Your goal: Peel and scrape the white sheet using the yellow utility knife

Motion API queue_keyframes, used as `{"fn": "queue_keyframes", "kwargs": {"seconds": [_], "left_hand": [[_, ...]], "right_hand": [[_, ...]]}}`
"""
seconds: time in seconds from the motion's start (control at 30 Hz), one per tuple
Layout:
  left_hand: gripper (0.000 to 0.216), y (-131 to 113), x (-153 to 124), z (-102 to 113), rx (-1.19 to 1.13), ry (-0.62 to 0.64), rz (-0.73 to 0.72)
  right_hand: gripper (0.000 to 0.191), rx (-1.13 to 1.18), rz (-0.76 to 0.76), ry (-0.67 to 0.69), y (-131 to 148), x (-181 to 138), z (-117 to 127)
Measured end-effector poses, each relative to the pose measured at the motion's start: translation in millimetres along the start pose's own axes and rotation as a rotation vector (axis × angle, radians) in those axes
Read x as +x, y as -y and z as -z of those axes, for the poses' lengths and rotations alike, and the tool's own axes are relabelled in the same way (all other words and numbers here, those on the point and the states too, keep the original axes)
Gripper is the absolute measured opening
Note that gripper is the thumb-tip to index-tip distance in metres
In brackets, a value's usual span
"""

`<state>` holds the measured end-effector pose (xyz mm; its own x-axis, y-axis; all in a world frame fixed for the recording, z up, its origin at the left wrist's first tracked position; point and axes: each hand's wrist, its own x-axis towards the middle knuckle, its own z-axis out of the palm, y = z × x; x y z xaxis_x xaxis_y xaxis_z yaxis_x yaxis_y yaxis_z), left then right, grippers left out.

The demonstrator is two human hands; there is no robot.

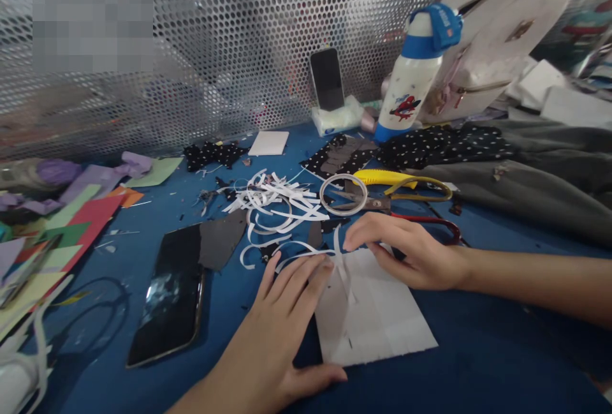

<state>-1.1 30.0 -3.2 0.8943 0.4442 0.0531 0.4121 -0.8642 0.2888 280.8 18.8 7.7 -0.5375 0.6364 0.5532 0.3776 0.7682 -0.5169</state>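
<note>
A white square of paper lies on the blue table in front of me. My left hand lies flat with fingers stretched out, pressing the sheet's left edge, fingertips beside a thin white strip. My right hand reaches in from the right, its fingers curled and pinched at the sheet's top edge near that strip; what they grip is too small to name.
A black phone lies left of my hands beside a grey scrap. Behind are white paper strips, a tape ring, yellow-handled scissors, red-handled scissors, a water bottle, an upright phone, coloured paper, grey cloth.
</note>
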Motion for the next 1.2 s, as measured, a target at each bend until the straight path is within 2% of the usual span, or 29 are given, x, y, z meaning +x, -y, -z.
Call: {"fn": "queue_keyframes", "kwargs": {"seconds": [0.13, 0.33, 0.63, 0.83, 1.03, 1.2], "left_hand": [[0.102, 0.3, 0.0, -0.4, 0.009, -0.018, -0.013], [0.104, 1.7, -1.4, -3.6, 0.011, -0.019, -0.018], [0.104, 0.2, -1.2, -2.1, 0.02, -0.023, -0.019], [0.101, 0.2, -0.8, -2.1, 0.028, -0.019, -0.022], [0.102, 0.9, -0.5, -3.1, 0.028, -0.017, -0.021], [0.1, 0.4, -1.0, -2.2, 0.017, 0.0, -0.011]], "right_hand": [[0.04, -0.029, 0.039, -0.043, 0.6, 2.0, 0.7], [0.032, -0.188, -0.138, 0.126, -5.1, 5.2, -2.4], [0.028, -0.013, -0.067, 0.211, -3.1, 7.6, 0.3], [0.019, 0.037, -0.034, 0.131, -4.0, 5.9, 0.1], [0.017, 0.006, 0.126, 0.079, -4.4, 4.4, 0.5], [0.02, -0.071, 0.102, -0.089, -2.8, 3.5, 1.6]]}}
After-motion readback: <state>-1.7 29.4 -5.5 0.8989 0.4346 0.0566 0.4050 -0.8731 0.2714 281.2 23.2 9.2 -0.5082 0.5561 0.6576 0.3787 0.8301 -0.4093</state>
